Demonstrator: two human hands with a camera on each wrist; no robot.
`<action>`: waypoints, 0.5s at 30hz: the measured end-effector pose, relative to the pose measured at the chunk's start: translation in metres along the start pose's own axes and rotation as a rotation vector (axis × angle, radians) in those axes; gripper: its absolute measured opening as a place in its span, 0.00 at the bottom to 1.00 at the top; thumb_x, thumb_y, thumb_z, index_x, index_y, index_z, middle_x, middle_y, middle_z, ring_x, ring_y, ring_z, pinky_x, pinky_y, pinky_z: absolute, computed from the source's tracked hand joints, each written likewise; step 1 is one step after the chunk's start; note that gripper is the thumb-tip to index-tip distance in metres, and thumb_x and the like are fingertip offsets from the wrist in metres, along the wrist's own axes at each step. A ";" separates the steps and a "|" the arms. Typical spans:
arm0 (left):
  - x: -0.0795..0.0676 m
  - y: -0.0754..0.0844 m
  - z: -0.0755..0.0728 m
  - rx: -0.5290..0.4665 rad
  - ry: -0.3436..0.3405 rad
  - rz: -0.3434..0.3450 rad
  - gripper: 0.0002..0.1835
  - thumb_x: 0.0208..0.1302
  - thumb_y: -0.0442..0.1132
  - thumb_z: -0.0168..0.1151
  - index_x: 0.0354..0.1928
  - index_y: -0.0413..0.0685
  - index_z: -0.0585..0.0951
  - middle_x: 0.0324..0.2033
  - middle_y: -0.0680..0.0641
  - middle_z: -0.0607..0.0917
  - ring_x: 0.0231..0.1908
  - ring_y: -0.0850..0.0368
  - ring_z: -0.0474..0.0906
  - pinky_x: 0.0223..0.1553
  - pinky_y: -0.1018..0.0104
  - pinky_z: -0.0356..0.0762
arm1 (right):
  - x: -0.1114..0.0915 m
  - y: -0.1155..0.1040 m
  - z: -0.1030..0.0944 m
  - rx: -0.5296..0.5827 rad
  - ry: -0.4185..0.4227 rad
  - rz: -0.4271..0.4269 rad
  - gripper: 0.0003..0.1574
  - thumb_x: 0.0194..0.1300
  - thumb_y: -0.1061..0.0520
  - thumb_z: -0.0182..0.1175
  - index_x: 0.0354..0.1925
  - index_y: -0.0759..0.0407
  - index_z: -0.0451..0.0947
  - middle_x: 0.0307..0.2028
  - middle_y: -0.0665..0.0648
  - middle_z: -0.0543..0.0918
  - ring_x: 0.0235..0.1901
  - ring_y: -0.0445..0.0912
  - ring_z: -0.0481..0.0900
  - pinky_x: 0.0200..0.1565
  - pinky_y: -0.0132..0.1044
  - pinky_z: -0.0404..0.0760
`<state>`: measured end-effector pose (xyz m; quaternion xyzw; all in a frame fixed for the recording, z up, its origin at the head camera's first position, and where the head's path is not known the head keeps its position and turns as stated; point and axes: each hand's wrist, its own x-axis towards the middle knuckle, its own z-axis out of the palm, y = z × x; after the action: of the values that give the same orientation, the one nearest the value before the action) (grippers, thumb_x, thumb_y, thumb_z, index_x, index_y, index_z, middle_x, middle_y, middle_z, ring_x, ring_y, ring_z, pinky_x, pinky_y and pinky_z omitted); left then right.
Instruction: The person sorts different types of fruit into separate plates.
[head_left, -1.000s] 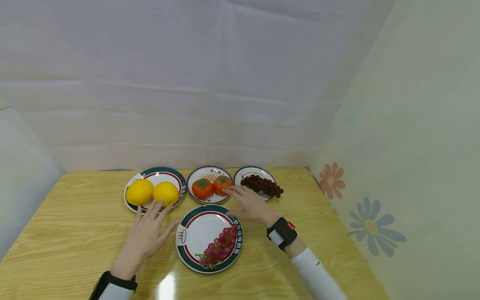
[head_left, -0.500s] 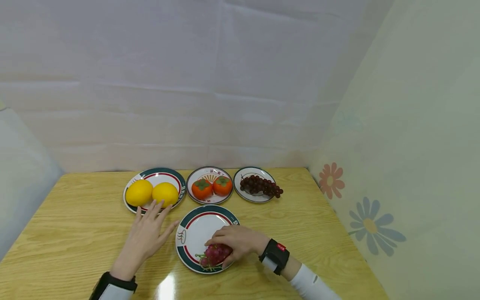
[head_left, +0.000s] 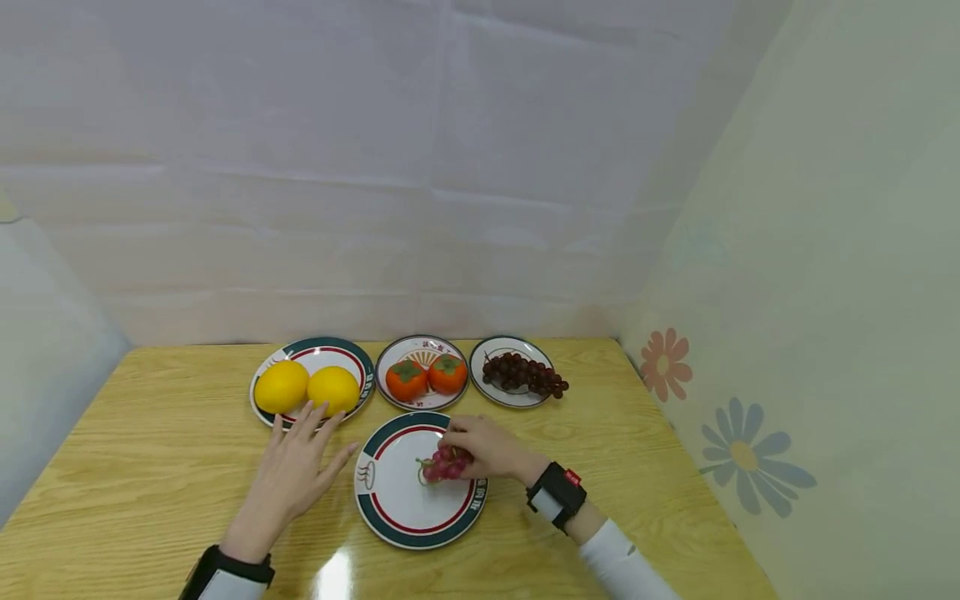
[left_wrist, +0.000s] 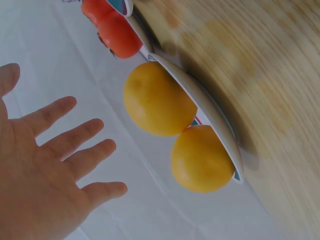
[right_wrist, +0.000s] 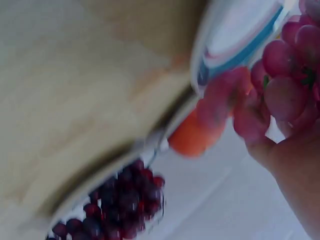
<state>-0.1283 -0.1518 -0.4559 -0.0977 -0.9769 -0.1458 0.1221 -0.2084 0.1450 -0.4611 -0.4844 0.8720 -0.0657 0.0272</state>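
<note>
A bunch of pink-red grapes (head_left: 447, 463) is gripped by my right hand (head_left: 487, 447) over the front plate (head_left: 405, 521), a white one with a green and red rim. The right wrist view shows the grapes (right_wrist: 285, 87) lifted clear of the plate, at the thumb and palm; some fingers are hidden. My left hand (head_left: 295, 475) hovers with spread, straight fingers just in front of two yellow lemon-like fruits (head_left: 281, 386) on an oval plate (head_left: 358, 354). In the left wrist view the left hand (left_wrist: 50, 165) stands apart from those fruits (left_wrist: 159, 99) and holds nothing.
Two orange persimmons (head_left: 407, 380) lie on a small plate (head_left: 392, 350) at the back middle. Right of it, a small plate (head_left: 480, 346) bears dark grapes (head_left: 517, 372) that overhang its rim. A white cloth (head_left: 375, 208) stands behind the wooden table (head_left: 150, 450).
My right hand came from beside the persimmons down to the front plate, took hold of the pink-red grapes and raised them, moving away from me. My left hand stayed in place.
</note>
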 end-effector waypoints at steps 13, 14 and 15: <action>0.000 0.000 -0.001 -0.004 -0.006 -0.004 0.29 0.62 0.57 0.55 0.59 0.45 0.74 0.62 0.36 0.69 0.64 0.38 0.58 0.64 0.31 0.51 | -0.010 0.098 -0.003 -0.217 0.305 0.623 0.27 0.45 0.49 0.74 0.45 0.52 0.78 0.43 0.58 0.77 0.43 0.53 0.76 0.41 0.57 0.77; 0.000 0.000 -0.001 -0.004 -0.004 -0.003 0.29 0.62 0.56 0.55 0.59 0.45 0.74 0.62 0.36 0.69 0.64 0.38 0.58 0.64 0.31 0.51 | -0.009 0.102 0.000 -0.240 0.333 0.642 0.28 0.44 0.49 0.74 0.45 0.53 0.78 0.44 0.59 0.77 0.44 0.55 0.75 0.42 0.58 0.76; 0.000 0.000 -0.001 -0.004 -0.001 -0.003 0.29 0.62 0.56 0.55 0.59 0.45 0.74 0.62 0.36 0.69 0.64 0.38 0.58 0.64 0.31 0.51 | -0.007 0.105 0.003 -0.264 0.360 0.654 0.30 0.44 0.49 0.74 0.46 0.53 0.77 0.45 0.60 0.77 0.44 0.57 0.74 0.42 0.59 0.76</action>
<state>-0.1278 -0.1521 -0.4553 -0.0967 -0.9768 -0.1478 0.1213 -0.2926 0.2060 -0.4794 -0.1610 0.9720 -0.0246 -0.1694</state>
